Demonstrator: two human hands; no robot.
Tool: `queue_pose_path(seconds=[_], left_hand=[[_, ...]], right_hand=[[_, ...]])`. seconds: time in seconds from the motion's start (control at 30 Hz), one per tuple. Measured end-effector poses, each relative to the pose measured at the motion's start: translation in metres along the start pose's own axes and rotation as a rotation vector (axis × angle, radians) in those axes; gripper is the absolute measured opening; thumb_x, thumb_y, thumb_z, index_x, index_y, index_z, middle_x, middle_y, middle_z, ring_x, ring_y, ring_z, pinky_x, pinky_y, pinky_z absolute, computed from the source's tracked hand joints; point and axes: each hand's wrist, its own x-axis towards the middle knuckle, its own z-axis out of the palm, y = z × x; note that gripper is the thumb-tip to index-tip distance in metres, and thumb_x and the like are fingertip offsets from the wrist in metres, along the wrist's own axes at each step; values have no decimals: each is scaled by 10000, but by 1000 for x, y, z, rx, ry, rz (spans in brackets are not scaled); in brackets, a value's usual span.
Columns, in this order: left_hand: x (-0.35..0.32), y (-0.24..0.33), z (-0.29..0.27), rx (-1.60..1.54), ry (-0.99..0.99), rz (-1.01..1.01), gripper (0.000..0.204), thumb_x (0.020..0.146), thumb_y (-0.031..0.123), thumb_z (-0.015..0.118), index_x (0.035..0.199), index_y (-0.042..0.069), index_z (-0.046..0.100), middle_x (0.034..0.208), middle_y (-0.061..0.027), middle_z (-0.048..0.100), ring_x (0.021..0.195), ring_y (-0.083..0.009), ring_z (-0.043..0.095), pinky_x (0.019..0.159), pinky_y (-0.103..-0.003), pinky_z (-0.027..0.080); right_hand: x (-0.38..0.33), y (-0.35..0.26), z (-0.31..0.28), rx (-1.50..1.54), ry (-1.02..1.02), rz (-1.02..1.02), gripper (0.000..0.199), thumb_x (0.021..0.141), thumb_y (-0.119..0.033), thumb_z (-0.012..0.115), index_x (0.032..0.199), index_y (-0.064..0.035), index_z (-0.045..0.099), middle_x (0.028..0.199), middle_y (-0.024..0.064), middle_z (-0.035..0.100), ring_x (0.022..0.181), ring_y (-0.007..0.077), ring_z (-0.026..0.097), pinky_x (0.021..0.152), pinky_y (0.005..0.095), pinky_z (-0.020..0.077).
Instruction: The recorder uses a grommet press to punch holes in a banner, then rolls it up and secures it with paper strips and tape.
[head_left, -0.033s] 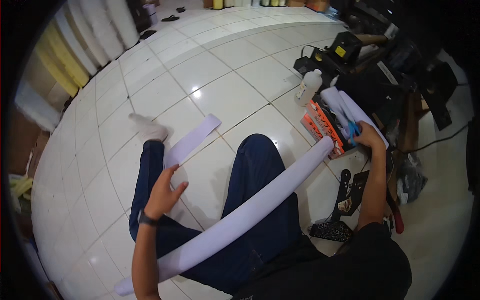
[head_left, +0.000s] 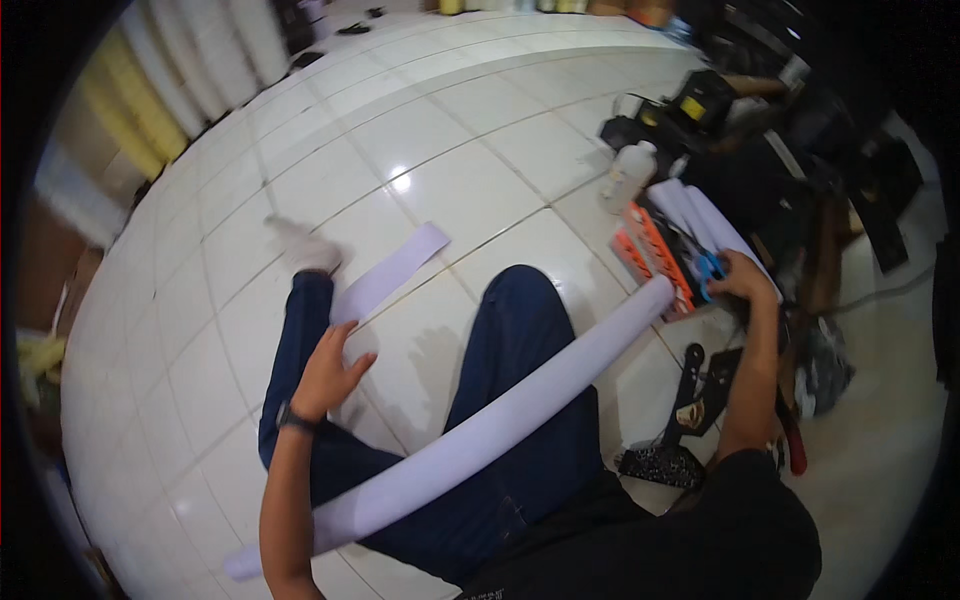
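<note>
Left hand (head_left: 325, 375) hangs open above the left thigh, fingers spread and loosely curled, a dark band on its wrist, forearm rising from the lower edge. Right arm stretches out forward, elbow nearly straight, right hand (head_left: 738, 278) curled closed, knuckles up.

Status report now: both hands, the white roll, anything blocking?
Left hand open, over left leg. Right hand on blue scissors at orange tray. White roll across lap. Nothing blocking.

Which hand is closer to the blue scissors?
The right hand. It rests right at the blue scissors, by the orange box. The left hand is far off on the other side, open above the left leg near the flat paper strip.
</note>
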Motion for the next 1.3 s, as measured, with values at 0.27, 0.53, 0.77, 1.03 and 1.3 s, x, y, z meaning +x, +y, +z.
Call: queue_pose_path(seconds=[0.27,0.53,0.77,1.03,1.3], left_hand=[[25,-101,77,647,179,-3,704,725,153,749,1346,-15,465,1319,-233,513,1270,-353,489,1055,-439,403],[32,-103,61,294,39,-333,535,810,210,675,1289,36,511,1134,-233,583,1076,-389,609,910,-454,501],[14,-90,97,243,-34,-370,544,867,240,657,1331,35,461,1118,-274,564,1055,-433,597,898,-468,506],[28,-85,92,99,30,-333,338,848,89,646,1162,-27,597,949,-168,674,892,-311,689,833,-410,558],[-17,81,42,-1337,-146,-284,253,908,106,677,1110,-27,602,975,-64,684,826,-122,660,759,-273,550]], right_hand=[[-28,-89,-7,23,176,-28,494,768,-179,775,1185,28,613,849,135,681,769,208,635,709,342,509],[-105,-250,82,624,-339,-392,366,874,-109,682,1225,-25,617,985,91,680,879,143,636,742,294,504],[-133,-354,136,581,-403,-686,294,899,-135,660,1151,11,628,944,136,681,787,222,661,695,314,514],[-148,-360,147,697,-539,-674,361,925,-199,642,1198,33,599,941,145,693,819,222,666,735,322,518],[-139,-349,176,1371,-995,-231,370,997,-295,584,1218,2,585,1088,85,660,967,135,615,786,270,499]])
